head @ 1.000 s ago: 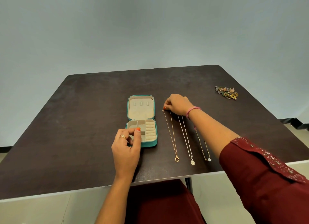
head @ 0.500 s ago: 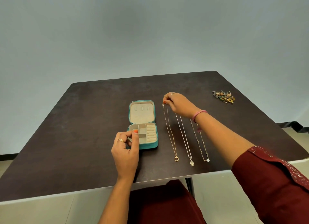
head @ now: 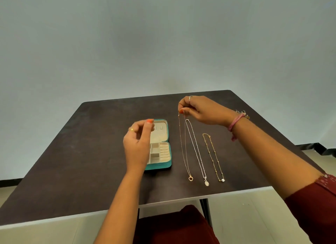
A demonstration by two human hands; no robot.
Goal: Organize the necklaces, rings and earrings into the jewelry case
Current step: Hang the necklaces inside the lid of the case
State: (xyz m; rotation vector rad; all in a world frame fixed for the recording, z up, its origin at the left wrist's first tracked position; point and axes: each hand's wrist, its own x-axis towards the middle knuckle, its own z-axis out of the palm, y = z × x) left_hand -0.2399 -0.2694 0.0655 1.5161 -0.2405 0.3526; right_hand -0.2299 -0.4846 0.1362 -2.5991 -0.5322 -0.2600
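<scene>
Now your right hand (head: pixel 201 110) pinches the top of the gold chain (head: pixel 183 143) and has lifted it off the table (head: pixel 91 152); its ring end still touches down near you. Your left hand (head: pixel 138 145) has let go of the case (head: pixel 168 166) and hovers, fingers loosely curled, holding nothing. The case lies open just left, with bare table all around.
</scene>
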